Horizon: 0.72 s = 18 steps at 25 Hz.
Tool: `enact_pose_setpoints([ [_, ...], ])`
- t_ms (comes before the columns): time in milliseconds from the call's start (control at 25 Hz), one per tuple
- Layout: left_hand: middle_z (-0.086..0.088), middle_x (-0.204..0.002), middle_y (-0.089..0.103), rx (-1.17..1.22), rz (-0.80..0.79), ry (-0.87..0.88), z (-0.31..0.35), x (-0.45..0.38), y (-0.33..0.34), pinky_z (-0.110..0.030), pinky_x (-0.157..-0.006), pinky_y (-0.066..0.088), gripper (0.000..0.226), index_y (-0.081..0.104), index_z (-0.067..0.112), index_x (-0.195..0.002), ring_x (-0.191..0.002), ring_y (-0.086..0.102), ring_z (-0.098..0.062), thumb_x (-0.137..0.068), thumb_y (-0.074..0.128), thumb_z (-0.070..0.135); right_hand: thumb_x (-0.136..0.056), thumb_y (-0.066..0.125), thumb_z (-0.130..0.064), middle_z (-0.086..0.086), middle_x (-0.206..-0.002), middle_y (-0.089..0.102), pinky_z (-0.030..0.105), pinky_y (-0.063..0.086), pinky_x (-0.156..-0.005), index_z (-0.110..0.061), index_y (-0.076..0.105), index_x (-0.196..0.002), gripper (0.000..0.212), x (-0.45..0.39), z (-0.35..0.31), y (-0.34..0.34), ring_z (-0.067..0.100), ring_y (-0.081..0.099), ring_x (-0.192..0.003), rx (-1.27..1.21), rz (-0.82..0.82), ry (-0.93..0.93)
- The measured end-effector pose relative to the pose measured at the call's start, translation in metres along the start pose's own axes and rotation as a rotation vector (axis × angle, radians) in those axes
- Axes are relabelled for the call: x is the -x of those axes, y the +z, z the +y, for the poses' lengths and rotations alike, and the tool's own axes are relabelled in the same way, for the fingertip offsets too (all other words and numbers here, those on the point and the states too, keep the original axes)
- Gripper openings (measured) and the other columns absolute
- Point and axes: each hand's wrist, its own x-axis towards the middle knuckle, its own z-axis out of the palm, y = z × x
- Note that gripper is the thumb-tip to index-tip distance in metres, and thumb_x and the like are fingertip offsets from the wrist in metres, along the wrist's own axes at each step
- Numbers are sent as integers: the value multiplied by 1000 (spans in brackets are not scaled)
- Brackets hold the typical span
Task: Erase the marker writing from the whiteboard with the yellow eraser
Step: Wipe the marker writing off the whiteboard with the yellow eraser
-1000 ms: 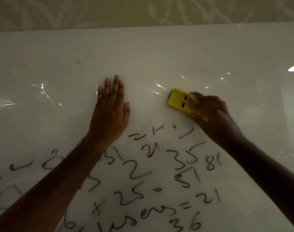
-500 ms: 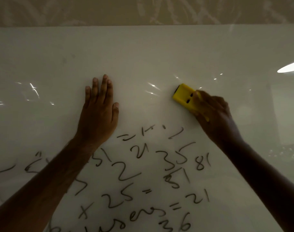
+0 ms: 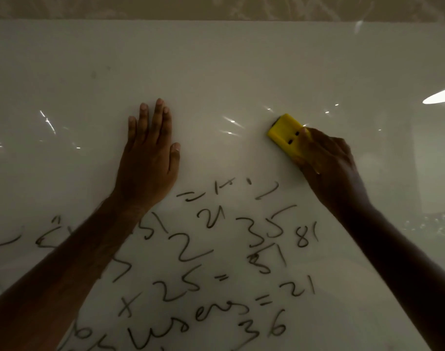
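A large glossy whiteboard point(image 3: 216, 67) fills the view. Black marker writing point(image 3: 216, 262), numbers and scribbled words, covers its lower half; the upper half is blank. My right hand point(image 3: 327, 163) presses the yellow eraser point(image 3: 284, 134) flat on the board just above the top row of writing, at the right of centre. Part of the eraser is hidden under my fingers. My left hand point(image 3: 150, 158) lies palm down on the board to the left, fingers together, holding nothing.
A patterned beige surface point(image 3: 216, 6) shows beyond the board's top edge. Light reflections streak the board around my hands, and a bright glare point(image 3: 441, 96) sits at the right edge. My forearms cross over some of the writing.
My right hand has slid the eraser to the right across the blank strip above the writing. The view has shifted slightly; my left hand stays flat on the board.
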Motion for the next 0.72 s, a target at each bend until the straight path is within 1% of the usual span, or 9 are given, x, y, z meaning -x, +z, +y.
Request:
enact_pose_setpoints([
  [120, -21, -180, 12, 4, 5, 5, -2, 0, 0, -57, -135, 5, 69, 16, -2, -170, -166, 9, -46, -112, 25, 34, -108, 56, -34, 15, -153, 57, 49, 47, -100, -7, 59, -147, 47, 22, -41, 12, 38, 59, -115, -28, -18, -143],
  [240, -20, -180, 12, 10, 2, 21, -5, 1, 0, -57, -135, 5, 69, 16, -2, -171, -166, 9, -45, -113, 27, 33, -109, 59, -33, 14, -154, 57, 47, 49, -100, -8, 58, -149, 47, 61, -44, 0, 36, 61, -118, -26, -80, -285],
  [320, -20, -180, 12, 6, -5, 38, -7, 1, -1, -57, -135, 5, 69, 15, -1, -171, -166, 9, -45, -113, 28, 34, -108, 60, -31, 15, -153, 57, 49, 49, -99, -8, 57, -149, 48, 65, -25, -11, 39, 62, -118, 14, -105, -289],
  [400, -19, -181, 11, -9, -4, 39, -8, 1, 0, -57, -136, 5, 69, 15, -1, -171, -166, 9, -45, -113, 27, 35, -108, 62, -27, 16, -153, 56, 51, 49, -99, -9, 55, -151, 48, 48, -14, -13, 41, 61, -118, 45, -101, -217],
  [520, -19, -181, 11, -12, -14, 35, -6, 0, 0, -57, -136, 5, 69, 15, 0, -171, -166, 9, -45, -113, 26, 36, -107, 63, -27, 16, -153, 55, 54, 49, -100, -9, 54, -151, 48, 10, -35, 2, 41, 57, -120, 10, -51, -135],
  [640, -17, -181, 13, -5, -3, 38, -9, 1, 1, -56, -135, 5, 68, 16, 1, -171, -167, 10, -44, -114, 30, 36, -110, 54, -32, 17, -155, 54, 52, 47, -103, -7, 54, -151, 47, 4, -80, 22, 39, 58, -122, -28, -41, -216],
  [720, -14, -181, 15, 4, 2, 49, -13, 1, 0, -56, -135, 5, 68, 18, 3, -172, -167, 11, -42, -115, 34, 36, -111, 56, -31, 16, -156, 54, 50, 48, -106, -7, 55, -152, 47, 27, -95, 24, 37, 60, -125, -48, -69, -322],
])
